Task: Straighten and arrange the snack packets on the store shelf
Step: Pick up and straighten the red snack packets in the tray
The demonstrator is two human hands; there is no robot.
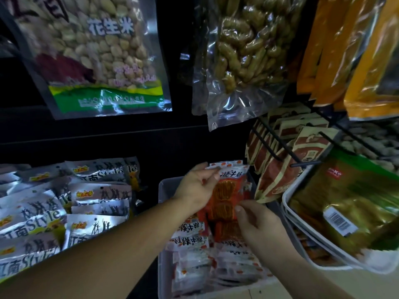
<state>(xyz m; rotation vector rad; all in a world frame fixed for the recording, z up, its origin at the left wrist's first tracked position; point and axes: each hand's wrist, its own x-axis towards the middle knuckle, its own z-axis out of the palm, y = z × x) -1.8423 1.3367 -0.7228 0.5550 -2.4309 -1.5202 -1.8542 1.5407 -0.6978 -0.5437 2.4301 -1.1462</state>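
Orange snack packet [226, 199] between hands: left hand [196, 188] pinches top, right hand [257, 225] pinches lower edge.

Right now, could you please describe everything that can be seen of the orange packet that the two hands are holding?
The orange packet is a flat, glossy plastic sachet. It has a white top band with dark characters and small orange marks, and an orange-red body in which ribbed strips show. It is held nearly upright over the grey bin, which holds similar packets. The left hand pinches its top left edge, and the right hand pinches its right side.
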